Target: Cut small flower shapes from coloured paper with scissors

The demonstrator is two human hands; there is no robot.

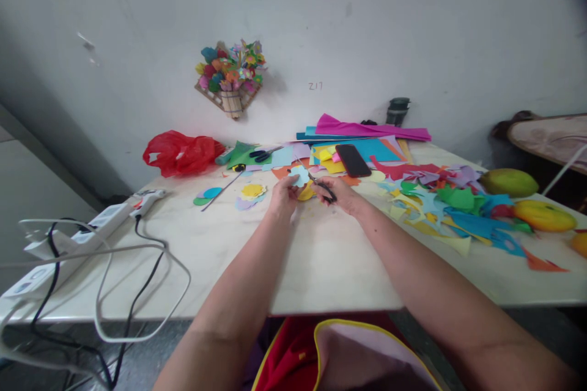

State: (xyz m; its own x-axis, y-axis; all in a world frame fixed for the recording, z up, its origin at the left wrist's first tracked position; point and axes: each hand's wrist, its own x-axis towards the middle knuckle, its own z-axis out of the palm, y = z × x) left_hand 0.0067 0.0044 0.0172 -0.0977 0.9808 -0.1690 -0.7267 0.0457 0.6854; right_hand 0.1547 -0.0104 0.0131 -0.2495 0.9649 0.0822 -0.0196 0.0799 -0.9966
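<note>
Several cords (189, 278) spill from a white power strip (112, 212) at the table's left end, apparently set aside so the middle stays workable. A red plastic bag (183, 153) sits crumpled near the wall. Next come blue and green paper discs (212, 193) and a yellow flower shape (253, 190), perhaps laid there because they are already cut. Behind them, spare scissors (260, 156) rest on green paper.

Front and centre, from where I stand, the left hand (285, 192) pinches a light blue paper piece (300, 176) by its near edge, above the table (220, 256), likely so the rim lies free for the blades. The right hand (343, 192) grips black-handled scissors (326, 189), their blades meeting that paper's right side. Just beyond lies a phone (354, 160), seemingly within easy reach. Rightward, coloured scraps (477, 226) pile up beside yellow-green fruit (543, 215), presumably pushed clear of the hands.
</note>
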